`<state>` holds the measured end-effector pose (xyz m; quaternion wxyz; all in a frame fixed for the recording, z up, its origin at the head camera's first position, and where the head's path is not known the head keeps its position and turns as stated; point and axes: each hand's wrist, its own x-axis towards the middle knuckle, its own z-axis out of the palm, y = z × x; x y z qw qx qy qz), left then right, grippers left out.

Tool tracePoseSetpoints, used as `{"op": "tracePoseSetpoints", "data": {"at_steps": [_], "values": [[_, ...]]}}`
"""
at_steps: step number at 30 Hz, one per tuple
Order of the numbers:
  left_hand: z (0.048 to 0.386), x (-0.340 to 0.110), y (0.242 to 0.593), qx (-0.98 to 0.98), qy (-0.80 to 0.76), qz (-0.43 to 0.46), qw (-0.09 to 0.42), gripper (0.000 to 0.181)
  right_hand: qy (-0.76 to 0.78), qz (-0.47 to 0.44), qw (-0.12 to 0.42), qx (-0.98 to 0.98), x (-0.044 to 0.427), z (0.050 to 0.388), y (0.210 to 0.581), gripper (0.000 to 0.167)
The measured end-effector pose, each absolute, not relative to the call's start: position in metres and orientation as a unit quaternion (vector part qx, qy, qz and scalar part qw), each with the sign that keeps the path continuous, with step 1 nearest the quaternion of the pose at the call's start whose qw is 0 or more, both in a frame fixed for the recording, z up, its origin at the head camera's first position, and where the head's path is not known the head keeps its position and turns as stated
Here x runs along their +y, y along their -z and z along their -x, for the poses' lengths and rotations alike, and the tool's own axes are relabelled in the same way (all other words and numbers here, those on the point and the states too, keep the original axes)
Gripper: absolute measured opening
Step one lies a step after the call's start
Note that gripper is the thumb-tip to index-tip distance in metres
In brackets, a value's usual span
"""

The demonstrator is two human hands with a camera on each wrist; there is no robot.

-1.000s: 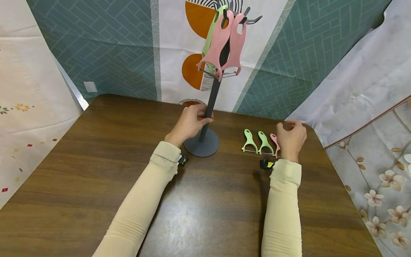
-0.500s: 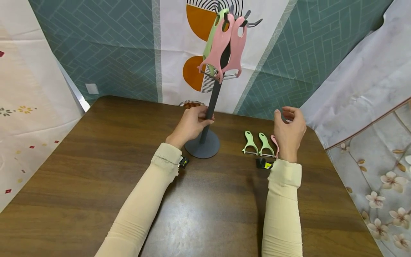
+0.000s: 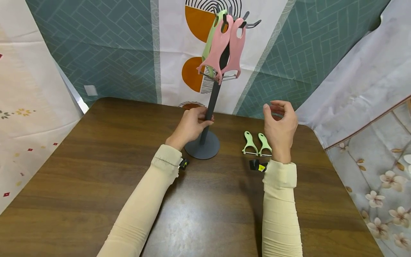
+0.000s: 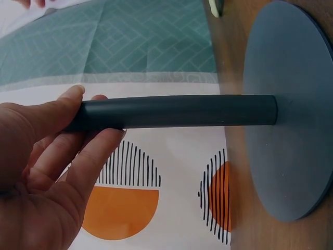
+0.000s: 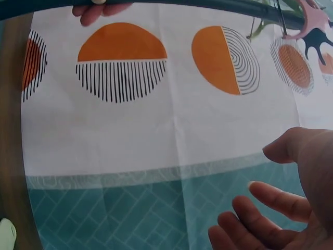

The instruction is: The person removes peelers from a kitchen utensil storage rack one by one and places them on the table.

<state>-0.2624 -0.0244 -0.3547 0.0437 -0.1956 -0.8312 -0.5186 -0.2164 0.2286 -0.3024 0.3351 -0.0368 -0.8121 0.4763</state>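
My left hand [image 3: 187,127] grips the dark pole [image 4: 182,111] of a hook stand, just above its round base [image 3: 202,150]. In the left wrist view the thumb and fingers lie around the pole. Two pink peelers [image 3: 219,46] and a green peeler [image 3: 209,43] hang from the stand's hooks [image 3: 253,24]. My right hand [image 3: 280,126] is raised above the table at the right, thumb and fingers apart and loosely bent. Between them the right wrist view shows nothing. Two green peelers [image 3: 249,144] lie below and left of it; the pink peeler beside them is hidden.
The brown wooden table [image 3: 128,171] reaches to a patterned cloth backdrop [image 3: 125,53] just behind the stand. At the right edge hangs a flowered cloth [image 3: 379,185]. Some of the stand's hooks carry no peeler.
My right hand has risen from beside the peelers on the table and shifted left, now covering the pink one there. My left hand keeps its grip on the pole.
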Motion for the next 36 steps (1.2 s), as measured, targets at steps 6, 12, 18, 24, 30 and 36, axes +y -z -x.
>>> {"op": "tracePoseSetpoints", "data": {"at_steps": [6, 12, 18, 24, 30, 36], "values": [[0.262, -0.027, 0.356, -0.828, 0.523, 0.198, 0.038, 0.021, -0.478, 0.024, 0.342, -0.809, 0.218, 0.219, 0.302, 0.031], [0.263, -0.025, 0.354, -0.827, 0.522, 0.203, 0.041, 0.021, -0.49, 0.007, 0.35, -0.798, 0.21, 0.22, 0.298, 0.028], [0.262, -0.027, 0.353, -0.831, 0.517, 0.2, 0.043, 0.02, -0.492, -0.021, 0.348, -0.798, 0.198, 0.225, 0.292, 0.026], [0.262, -0.025, 0.355, -0.835, 0.512, 0.196, 0.033, 0.02, -0.502, -0.028, 0.342, -0.794, 0.188, 0.228, 0.285, 0.027], [0.264, -0.022, 0.355, -0.84, 0.506, 0.194, 0.039, 0.019, -0.504, -0.044, 0.331, -0.797, 0.179, 0.23, 0.277, 0.029], [0.263, -0.022, 0.356, -0.84, 0.504, 0.194, 0.042, 0.019, -0.514, -0.053, 0.33, -0.79, 0.17, 0.232, 0.271, 0.028]]}}
